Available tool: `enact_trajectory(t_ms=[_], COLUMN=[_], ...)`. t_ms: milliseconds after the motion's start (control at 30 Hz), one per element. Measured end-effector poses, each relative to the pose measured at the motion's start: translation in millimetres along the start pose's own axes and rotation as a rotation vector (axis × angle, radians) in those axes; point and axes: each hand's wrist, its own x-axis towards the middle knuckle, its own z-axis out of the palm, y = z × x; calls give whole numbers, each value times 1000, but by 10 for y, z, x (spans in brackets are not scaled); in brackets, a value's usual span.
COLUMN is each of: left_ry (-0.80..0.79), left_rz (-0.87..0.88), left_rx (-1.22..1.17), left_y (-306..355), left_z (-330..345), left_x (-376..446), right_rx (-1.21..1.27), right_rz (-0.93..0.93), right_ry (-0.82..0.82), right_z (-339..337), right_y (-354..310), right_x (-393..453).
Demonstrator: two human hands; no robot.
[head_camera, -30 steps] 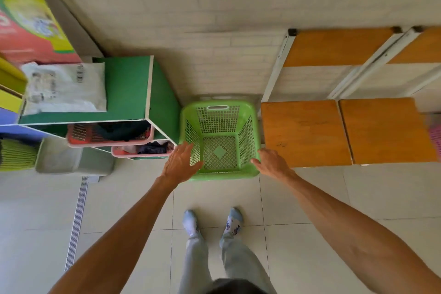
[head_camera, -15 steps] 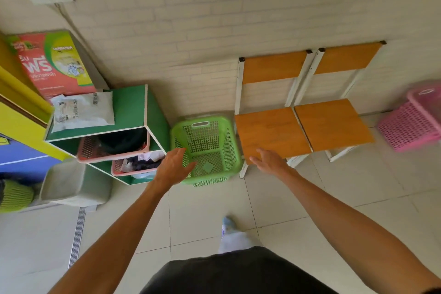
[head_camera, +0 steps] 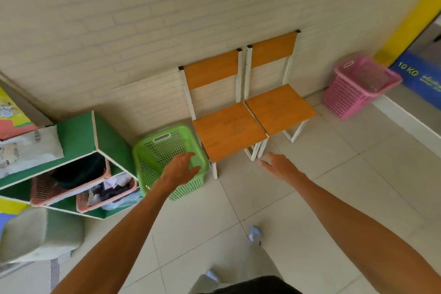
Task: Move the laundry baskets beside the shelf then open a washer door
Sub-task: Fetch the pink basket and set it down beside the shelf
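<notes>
A green laundry basket [head_camera: 156,150] stands empty on the floor between the green shelf [head_camera: 78,136] and the chairs. My left hand [head_camera: 180,169] hovers in front of its near rim, fingers relaxed, holding nothing. My right hand [head_camera: 278,164] is out over the floor tiles by the chair legs, fingers spread and empty. A pink laundry basket [head_camera: 355,89] stands at the far right against the wall, next to a blue panel marked 10 KG [head_camera: 422,74].
Two orange chairs [head_camera: 229,131] with white frames stand against the brick wall between the two baskets. The shelf holds two pink baskets [head_camera: 83,200] with clothes and a white bag [head_camera: 26,148] on top. A grey bin [head_camera: 40,234] sits at lower left.
Both hands have come off the green basket's rim and drawn back. The view has pulled away and swung right, bringing the pink basket and the blue panel into sight.
</notes>
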Motion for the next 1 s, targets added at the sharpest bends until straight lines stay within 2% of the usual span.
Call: enact_trajectory(t_ms=[100, 300, 667, 1000], left_ry=[-79, -139, -248, -332], left_rz=[98, 283, 389, 471], left_rx=[47, 101, 42, 88], left_y=[512, 1880, 4416, 6084], left_z=[63, 367, 1097, 1536], left_x=[376, 1279, 2581, 4187], right_rx=[22, 152, 281, 395], right_rz=[104, 283, 550, 674], right_ry=[23, 82, 184, 215], right_z=[-188, -610, -1675, -2475], right_y=[581, 1983, 4438, 5956], right_x=[-18, -6, -80, 568])
